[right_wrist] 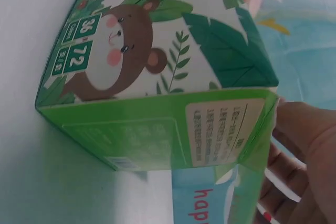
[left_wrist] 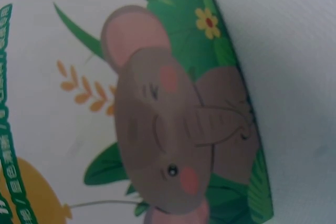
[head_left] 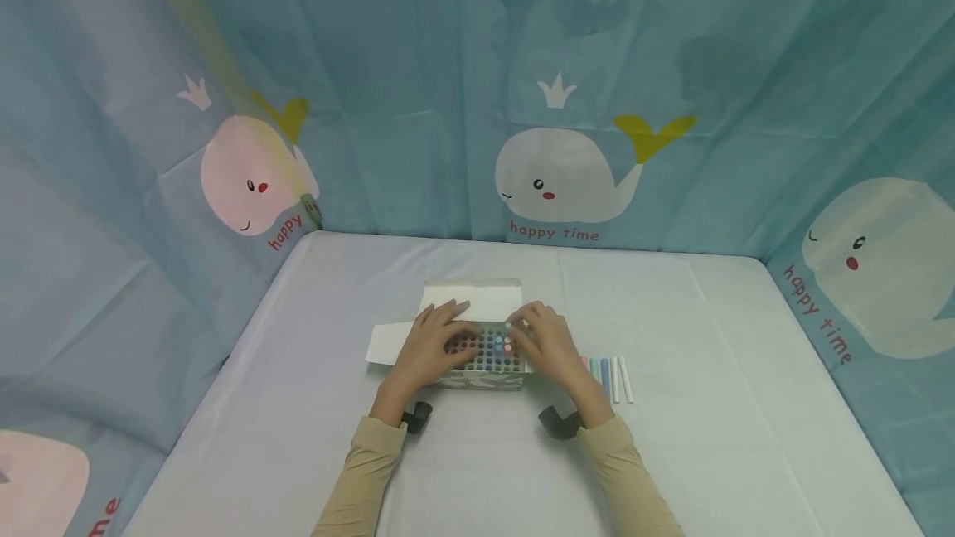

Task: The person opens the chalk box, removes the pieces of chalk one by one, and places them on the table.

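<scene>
The left hand (head_left: 431, 346) is positioned over the left part of the box (head_left: 477, 380), fingers spread, with the thumb and forefinger arched above the hole grid (head_left: 485, 362). The right hand (head_left: 548, 342) is at the box's far right corner, fingers bent, close to a pale green stick (head_left: 508, 326); whether it grips this stick cannot be determined. The box is located between the left and right edges of the worktop (head_left: 716, 437), slightly nearer the left edge. Its top is open: the rear flap (head_left: 472, 298) extends toward the worktop's far edge, and the left flap (head_left: 388, 343) extends toward the left edge. Blue and pink stick ends show in the right part of the grid; dark holes show around them. The front panel carries an elephant print (left_wrist: 163, 124) and, toward the right end, a bear print (right_wrist: 126, 45) beside the figures 36 and 72. The right end panel (right_wrist: 121, 135) is green. To the right of the box, partly behind the right forearm, a row of loose sticks (head_left: 605, 375) lies on the worktop: pink, green, blue and two white. A black device is mounted at each wrist, beside a tan sleeve. Beyond the far edge hangs a blue curtain (head_left: 403, 164) printed with whales.
</scene>
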### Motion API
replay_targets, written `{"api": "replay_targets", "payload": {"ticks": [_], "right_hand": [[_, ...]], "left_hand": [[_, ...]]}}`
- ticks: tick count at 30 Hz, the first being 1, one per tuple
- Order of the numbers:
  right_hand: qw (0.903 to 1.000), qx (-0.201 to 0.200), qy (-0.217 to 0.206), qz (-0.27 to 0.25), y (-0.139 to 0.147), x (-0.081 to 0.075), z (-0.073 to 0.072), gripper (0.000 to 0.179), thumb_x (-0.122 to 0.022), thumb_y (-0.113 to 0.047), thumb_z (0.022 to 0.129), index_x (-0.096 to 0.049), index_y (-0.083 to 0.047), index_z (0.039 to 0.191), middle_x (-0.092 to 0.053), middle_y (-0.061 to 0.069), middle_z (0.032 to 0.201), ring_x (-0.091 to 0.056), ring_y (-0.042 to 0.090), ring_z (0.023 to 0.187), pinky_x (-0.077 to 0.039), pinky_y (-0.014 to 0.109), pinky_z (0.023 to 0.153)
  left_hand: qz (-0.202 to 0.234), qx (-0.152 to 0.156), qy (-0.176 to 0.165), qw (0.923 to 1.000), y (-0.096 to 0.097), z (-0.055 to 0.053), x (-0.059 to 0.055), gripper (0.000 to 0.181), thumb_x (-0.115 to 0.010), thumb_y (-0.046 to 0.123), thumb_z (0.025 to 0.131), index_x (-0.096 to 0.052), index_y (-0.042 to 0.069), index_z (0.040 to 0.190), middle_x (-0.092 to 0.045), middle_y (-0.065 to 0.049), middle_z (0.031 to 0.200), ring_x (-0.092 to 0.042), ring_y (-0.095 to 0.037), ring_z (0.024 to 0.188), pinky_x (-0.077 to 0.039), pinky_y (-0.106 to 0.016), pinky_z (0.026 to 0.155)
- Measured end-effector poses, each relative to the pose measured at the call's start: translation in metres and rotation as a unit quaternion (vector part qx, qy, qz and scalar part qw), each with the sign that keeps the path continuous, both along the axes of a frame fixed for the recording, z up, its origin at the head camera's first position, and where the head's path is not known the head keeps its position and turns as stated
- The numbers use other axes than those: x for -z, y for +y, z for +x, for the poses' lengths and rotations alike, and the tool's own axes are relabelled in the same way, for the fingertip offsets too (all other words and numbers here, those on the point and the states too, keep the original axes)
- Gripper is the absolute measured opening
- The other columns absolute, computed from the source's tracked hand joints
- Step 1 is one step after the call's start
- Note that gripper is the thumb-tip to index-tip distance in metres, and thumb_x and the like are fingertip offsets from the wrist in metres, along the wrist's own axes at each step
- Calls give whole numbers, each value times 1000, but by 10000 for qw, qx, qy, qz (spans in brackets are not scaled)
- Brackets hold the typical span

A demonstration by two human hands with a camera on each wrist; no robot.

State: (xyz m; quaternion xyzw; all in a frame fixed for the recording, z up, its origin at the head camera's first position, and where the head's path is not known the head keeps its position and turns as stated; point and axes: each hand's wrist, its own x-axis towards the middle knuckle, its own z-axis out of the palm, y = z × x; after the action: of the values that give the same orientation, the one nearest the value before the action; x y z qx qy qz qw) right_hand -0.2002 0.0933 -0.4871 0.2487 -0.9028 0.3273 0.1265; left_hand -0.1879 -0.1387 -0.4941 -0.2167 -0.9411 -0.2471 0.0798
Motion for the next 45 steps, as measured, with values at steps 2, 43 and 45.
{"api": "replay_targets", "payload": {"ticks": [2,43,45], "right_hand": [[9996,-35,0,-272,0,-2,1,12,-59,-22,92,-62,-16,101,-61,-2,98,-51,15,83,-44,30,74],[9795,1152,248,-1637,36,-18,7,16,-61,-20,91,-63,-10,103,-68,3,86,-60,17,83,-52,39,76],[9798,1205,204,-1582,42,-17,7,16,-61,-20,91,-64,-9,102,-68,3,85,-60,17,82,-52,40,76]], "left_hand": [[-15,21,20,10000,0,0,0,26,-66,45,83,-68,28,103,-43,-3,143,-29,-27,137,-12,-46,119],[42,36,29,10000,-1,1,0,24,-66,44,83,-67,31,103,-43,-1,143,-30,-25,137,-13,-46,119],[56,43,16,10000,-1,1,1,23,-66,43,83,-67,30,103,-42,-1,143,-30,-25,137,-13,-46,119]]}}
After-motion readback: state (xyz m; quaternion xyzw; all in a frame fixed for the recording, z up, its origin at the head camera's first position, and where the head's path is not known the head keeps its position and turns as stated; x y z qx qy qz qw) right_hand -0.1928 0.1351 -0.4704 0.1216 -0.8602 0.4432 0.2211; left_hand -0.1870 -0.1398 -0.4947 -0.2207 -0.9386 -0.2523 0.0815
